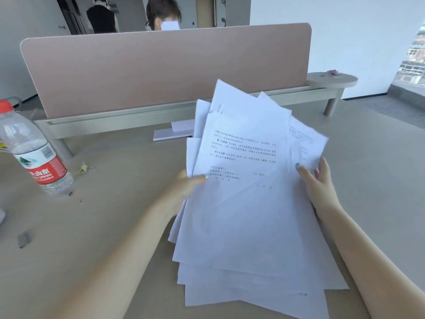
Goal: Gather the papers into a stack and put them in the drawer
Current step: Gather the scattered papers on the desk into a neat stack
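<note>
We clamp the fanned papers [241, 180] at centre frame between our hands — left hand [184, 187], right hand [316, 180] — edge-on above the desk [103, 215], likely to square them.

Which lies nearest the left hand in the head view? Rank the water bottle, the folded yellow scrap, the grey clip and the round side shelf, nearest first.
From the left hand:
1. Folded yellow scrap, on the desk to its left.
2. Water bottle, further left, standing upright.
3. Grey clip, at the near left edge.
4. Round side shelf, far right, at the divider's end.
</note>
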Available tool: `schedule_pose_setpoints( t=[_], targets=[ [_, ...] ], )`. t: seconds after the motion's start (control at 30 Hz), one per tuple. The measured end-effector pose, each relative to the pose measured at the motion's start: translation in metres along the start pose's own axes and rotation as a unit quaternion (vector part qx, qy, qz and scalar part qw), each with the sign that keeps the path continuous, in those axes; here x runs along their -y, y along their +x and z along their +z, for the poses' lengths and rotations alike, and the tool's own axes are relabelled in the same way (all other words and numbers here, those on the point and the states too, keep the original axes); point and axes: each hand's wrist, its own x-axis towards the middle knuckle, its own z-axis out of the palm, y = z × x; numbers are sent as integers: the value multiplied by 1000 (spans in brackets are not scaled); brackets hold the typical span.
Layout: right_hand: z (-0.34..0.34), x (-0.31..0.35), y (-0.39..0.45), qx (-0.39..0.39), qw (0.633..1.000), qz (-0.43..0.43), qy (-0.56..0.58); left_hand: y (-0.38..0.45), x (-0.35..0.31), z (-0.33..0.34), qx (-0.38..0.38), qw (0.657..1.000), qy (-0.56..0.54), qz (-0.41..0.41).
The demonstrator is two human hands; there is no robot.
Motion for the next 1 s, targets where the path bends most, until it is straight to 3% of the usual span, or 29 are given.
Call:
schedule_pose_setpoints(
  t=[0.07,0.2,0.33,0.47,0.57,0.7,0.87,1.0],
  targets=[
    [-3,12,-4,34,996,37,72,-3,-6,-2,-1,1000,-22,20],
    [-4,33,-8,119,981,114,103,-2,-27,-2,-40,995,-14,89],
    [-6,91,-3,76,979,11,189,-6,-74,6,-86,976,-6,199],
    [-9,160,2,61,972,-109,199,-4,-128,15,-109,958,-59,258],
    [-4,178,6,70,973,-146,163,4,-140,17,-84,963,-53,251],
    [-10,150,15,79,983,-93,140,12,-118,19,-41,974,-37,222],
    [2,117,11,91,991,-47,88,15,-105,34,-62,980,-49,183],
    [6,133,11,56,991,-73,97,13,-124,43,-51,974,-52,214]
  ],
)
